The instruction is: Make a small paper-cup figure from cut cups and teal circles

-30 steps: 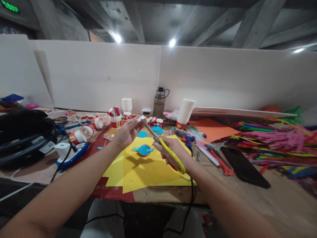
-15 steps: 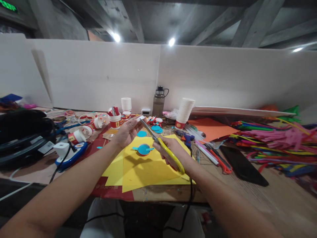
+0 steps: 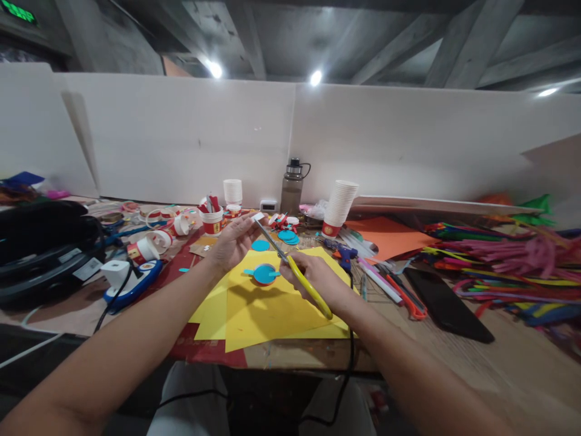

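My left hand (image 3: 235, 242) pinches a small white piece of paper (image 3: 258, 217) between thumb and fingers above the table. Yellow-handled scissors (image 3: 304, 284) are in my right hand (image 3: 311, 275), fingers wrapped round the handles. Their blades point up and left, with the tips right at the white piece; whether they touch it I cannot tell. Below both hands lie yellow paper sheets (image 3: 272, 324). On them sits a round blue paper piece (image 3: 264, 274) with a strip sticking out at each side and a reddish rim. Several blue paper discs (image 3: 287, 237) lie just beyond.
Behind stand a water bottle (image 3: 292, 186), a tall stack of paper cups (image 3: 340, 207) and a cup of red pieces (image 3: 211, 219). To the right are a blue glue gun (image 3: 345, 255), a phone (image 3: 447, 303) and pipe cleaners (image 3: 512, 257). A power strip (image 3: 131, 284) lies left.
The scissors' handles have come closer together and the blades look more closed at the white piece. My left hand keeps its pinch. The view has shifted slightly.
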{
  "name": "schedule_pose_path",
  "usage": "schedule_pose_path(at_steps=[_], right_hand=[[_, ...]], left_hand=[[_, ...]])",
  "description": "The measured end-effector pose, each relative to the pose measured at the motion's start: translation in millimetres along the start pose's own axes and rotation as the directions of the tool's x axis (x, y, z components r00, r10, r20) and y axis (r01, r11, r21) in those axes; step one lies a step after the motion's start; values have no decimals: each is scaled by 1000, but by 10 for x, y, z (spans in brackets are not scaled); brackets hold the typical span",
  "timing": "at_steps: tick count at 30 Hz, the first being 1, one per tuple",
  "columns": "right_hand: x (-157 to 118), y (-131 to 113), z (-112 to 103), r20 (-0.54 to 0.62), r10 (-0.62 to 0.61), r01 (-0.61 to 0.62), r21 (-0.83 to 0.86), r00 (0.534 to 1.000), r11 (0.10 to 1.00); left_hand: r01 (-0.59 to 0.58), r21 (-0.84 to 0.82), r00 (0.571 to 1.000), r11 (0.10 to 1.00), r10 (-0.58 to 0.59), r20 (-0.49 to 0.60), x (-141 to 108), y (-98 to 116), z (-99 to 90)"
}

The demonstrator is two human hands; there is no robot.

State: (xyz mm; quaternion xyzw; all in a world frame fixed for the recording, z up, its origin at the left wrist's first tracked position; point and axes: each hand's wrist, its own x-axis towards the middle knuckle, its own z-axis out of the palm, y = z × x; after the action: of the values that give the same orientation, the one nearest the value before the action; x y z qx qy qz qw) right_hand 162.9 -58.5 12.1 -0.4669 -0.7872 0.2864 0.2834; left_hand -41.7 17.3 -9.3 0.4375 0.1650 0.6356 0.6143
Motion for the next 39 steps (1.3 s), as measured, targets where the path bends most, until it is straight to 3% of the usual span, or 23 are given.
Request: schedule_pose_path(at_steps=[4,9,12,39], right_hand=[[-36,-12,-31,60,-52,48,60,997,997],[-72,-30,-49,161,98,-130,205,982,970],[-84,-52,-56,193,128,-176,256,973,951],[-111,-140,-42,134,164,-197,296,977,935]], left_hand=[[-6,-41,1000,999,5,-30,-4,21,11],[50,-50,998,998,-51,-25,-20,64,45],[68,-43,997,997,-70,-25,-38,77,67],[74,-32,996,997,-72,46,-41,53,46]])
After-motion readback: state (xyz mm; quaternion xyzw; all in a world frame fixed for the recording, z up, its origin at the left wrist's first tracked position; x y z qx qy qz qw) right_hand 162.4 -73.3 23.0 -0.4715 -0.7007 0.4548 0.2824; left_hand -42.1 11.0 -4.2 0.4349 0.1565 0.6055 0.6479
